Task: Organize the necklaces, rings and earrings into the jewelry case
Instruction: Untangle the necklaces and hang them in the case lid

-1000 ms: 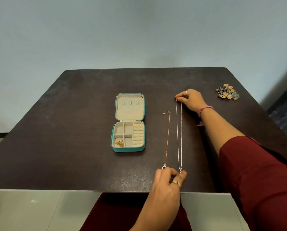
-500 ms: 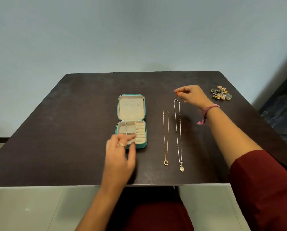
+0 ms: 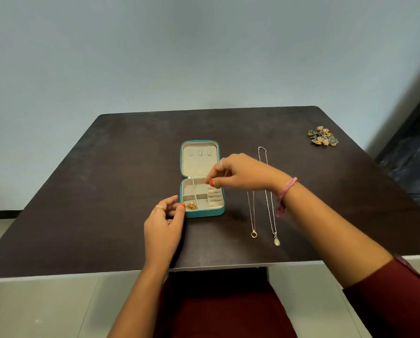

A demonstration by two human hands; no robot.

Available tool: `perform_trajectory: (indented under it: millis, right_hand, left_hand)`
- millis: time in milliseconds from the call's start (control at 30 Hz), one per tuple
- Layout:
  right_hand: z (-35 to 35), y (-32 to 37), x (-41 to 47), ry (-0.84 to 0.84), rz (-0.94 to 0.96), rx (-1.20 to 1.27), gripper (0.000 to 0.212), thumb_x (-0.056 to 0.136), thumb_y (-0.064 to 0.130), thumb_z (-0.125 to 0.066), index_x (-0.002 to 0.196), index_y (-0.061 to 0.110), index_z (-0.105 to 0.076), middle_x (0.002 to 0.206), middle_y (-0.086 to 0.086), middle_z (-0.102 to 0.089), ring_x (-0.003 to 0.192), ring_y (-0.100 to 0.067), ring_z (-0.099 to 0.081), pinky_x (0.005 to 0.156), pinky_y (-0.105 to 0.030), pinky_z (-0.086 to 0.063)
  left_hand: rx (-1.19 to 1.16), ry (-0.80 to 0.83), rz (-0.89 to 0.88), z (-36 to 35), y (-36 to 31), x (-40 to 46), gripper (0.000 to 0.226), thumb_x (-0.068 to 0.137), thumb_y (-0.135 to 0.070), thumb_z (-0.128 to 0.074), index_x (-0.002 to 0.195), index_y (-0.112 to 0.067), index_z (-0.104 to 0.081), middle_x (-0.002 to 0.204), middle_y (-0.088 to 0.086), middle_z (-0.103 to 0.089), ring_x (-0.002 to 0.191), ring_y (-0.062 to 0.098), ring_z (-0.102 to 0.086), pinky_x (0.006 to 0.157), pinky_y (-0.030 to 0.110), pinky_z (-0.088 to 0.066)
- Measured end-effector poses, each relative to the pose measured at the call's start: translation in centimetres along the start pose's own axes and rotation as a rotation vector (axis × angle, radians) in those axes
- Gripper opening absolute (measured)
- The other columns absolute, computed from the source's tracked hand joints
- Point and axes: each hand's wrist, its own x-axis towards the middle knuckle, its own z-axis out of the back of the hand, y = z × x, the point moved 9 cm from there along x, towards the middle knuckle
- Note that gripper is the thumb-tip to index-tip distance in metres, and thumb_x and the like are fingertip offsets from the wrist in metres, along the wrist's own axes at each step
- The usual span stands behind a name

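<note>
Since half a second ago, the right hand [image 3: 243,173] has crossed from beyond the far ends of the necklaces to hover over the jewelry case [image 3: 201,179], at its ring-roll column. Its thumb and forefinger are pressed tip to tip, the other fingers curled; whether anything tiny sits in that pinch cannot be told. The left hand [image 3: 164,226] has drawn back from over the case's tray to the case's near-left corner, fingers loosely curled and holding nothing, the thumb tip touching the case's rim beside the earrings [image 3: 191,206].

The case is a small square box with rounded corners, a teal shell with a cream, velvety lining, lying open and flat on the table [image 3: 94,191]. Its lid carries three little tabs; its tray is split into square compartments with padded ring rolls along the right side. The earrings, a gold cluster with a pearl-like bead, lie in the case's near-left compartment.

Right of the case, two fine chains lie straight and parallel: the gold necklace [image 3: 253,215] with a ring-shaped pendant nearer the case, the silver necklace [image 3: 270,206] with an oval pendant beyond it. Far right of the case, a heap of rings [image 3: 323,137] with coloured stones rests near the table's far corner. The table is dark, matte and faintly mottled.
</note>
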Motion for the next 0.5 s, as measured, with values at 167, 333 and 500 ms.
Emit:
perform_trajectory:
  millis: [167,333,500]
  right_hand:
    - [-3.4,3.0,1.6,0.04,0.087,-0.15,0.02,0.091,0.02,-0.06,0.106,0.017,-0.072,0.091,0.002,-0.068,0.078,-0.005,-0.058,0.063,-0.013,-0.031]
    - [-4.9,4.2,2.9,0.015,0.07,-0.495,0.02,0.089,0.027,-0.055,0.097,0.02,-0.072,0.097,-0.001,-0.068,0.091,-0.02,-0.06,0.064,-0.025,-0.033]
    - [-5.4,5.0,3.9,0.033,0.033,-0.653,0.021,0.085,0.032,-0.059,0.096,0.016,-0.068,0.098,-0.005,-0.067,0.089,-0.026,-0.062,0.064,-0.029,-0.037]
  left_hand:
    - [-0.074,-0.013,0.015,0.3,0.2,0.0,0.019,0.091,-0.016,-0.061,0.108,-0.023,-0.061,0.085,-0.012,-0.063,0.069,-0.015,-0.056,0.065,0.005,-0.048]
    - [-0.102,-0.022,0.025,0.5,0.4,-0.1,0.018,0.089,-0.014,-0.061,0.105,-0.023,-0.061,0.083,-0.01,-0.064,0.065,-0.012,-0.055,0.066,0.007,-0.047]
    - [-0.1,-0.019,0.026,0.6,0.5,0.0,0.017,0.088,-0.015,-0.061,0.103,-0.024,-0.062,0.082,-0.01,-0.065,0.065,-0.008,-0.056,0.064,0.01,-0.048]
